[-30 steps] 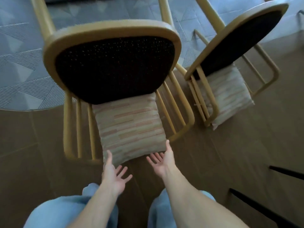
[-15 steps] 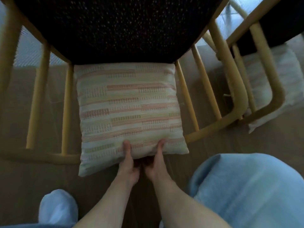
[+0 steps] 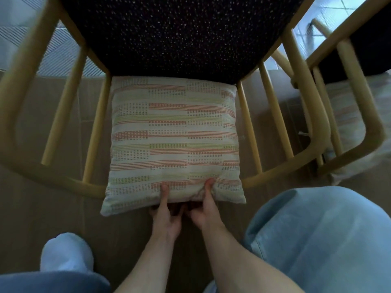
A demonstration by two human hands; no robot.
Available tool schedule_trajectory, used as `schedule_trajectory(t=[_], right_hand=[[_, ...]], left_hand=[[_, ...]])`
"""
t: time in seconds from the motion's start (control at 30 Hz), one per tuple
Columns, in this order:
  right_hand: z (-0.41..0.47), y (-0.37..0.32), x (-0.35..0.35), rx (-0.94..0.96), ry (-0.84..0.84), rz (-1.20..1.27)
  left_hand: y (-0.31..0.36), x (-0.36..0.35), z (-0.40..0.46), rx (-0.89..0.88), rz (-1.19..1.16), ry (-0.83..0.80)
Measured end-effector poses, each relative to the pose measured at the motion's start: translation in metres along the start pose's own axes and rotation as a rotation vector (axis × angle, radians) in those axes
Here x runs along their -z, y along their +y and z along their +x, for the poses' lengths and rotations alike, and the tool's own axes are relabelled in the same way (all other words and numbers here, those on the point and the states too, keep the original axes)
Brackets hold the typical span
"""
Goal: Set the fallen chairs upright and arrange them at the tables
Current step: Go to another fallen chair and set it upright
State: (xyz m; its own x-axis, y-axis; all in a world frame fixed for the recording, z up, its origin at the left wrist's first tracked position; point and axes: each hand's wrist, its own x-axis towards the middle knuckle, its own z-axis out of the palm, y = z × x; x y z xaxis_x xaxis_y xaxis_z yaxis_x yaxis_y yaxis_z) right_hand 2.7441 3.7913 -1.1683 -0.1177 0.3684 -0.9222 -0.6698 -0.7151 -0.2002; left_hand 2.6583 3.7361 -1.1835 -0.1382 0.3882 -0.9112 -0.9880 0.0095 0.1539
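The chair (image 3: 182, 39) with the yellow frame and dark speckled pad lies on the brown floor (image 3: 31, 208), with a striped cushion (image 3: 173, 136) at its middle. Both hands hold the cushion's near edge side by side, the left hand (image 3: 166, 216) and right hand (image 3: 204, 214) each with a thumb on top and fingers tucked under. A second chair (image 3: 347, 66) lies just to the right.

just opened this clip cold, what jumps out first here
A striped cushion fills the middle, lying in a yellow-framed chair with a dark speckled backrest across the top. At the cushion's near edge, the left hand and right hand pinch it, thumbs on top. A second chair stands at right.
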Motion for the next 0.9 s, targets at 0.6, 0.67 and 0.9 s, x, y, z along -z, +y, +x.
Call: schedule_trajectory(t=[0.6,0.67,0.9], right_hand=[[-0.156,-0.014,-0.069,0.165,0.171,-0.124],[-0.192,-0.020,-0.086,0.152,0.206,-0.144],[-0.326,-0.064,-0.150,0.104,0.303,-0.273]], left_hand=[[0.069,-0.065,-0.157,0.034,0.227,0.036],[0.077,-0.080,-0.194,0.057,0.240,0.067],[0.119,-0.158,-0.333,0.041,0.310,0.156]])
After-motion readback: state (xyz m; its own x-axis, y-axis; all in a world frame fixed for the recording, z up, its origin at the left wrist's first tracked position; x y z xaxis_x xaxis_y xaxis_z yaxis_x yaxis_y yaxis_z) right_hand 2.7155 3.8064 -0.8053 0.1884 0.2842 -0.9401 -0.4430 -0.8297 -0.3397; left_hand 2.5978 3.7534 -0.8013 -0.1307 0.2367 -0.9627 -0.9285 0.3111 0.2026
